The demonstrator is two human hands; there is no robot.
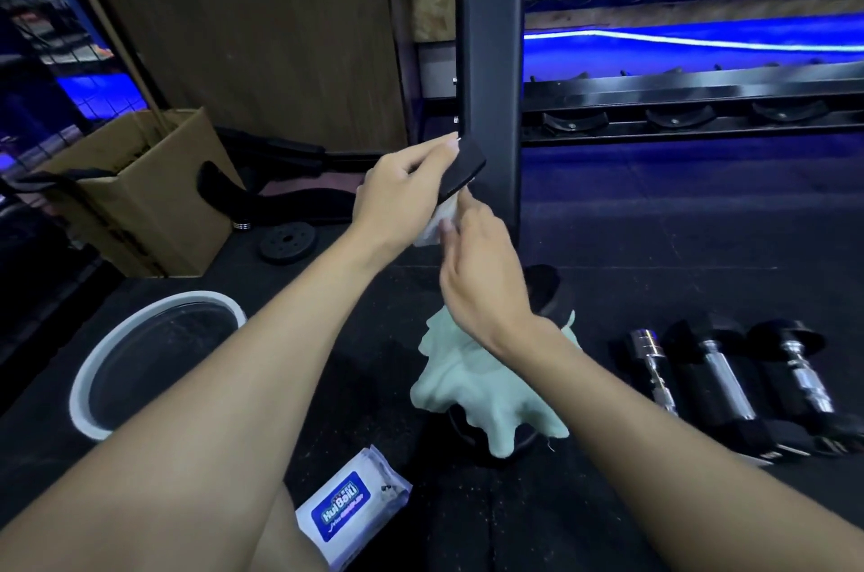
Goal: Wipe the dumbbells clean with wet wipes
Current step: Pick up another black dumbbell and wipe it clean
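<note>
My left hand grips a black weight plate, held up in front of the rack post. My right hand presses a white wet wipe against the plate's underside with its fingers. On the floor to the right lie three dumbbell bars with chrome handles. A pale green cloth is draped over a dark plate below my right wrist. A pack of wet wipes lies near my knee.
A round basin with a white rim stands at the left. Behind it are a cardboard box and a small black plate on the floor. The black rack post rises just behind my hands, with an empty dumbbell rack to the right.
</note>
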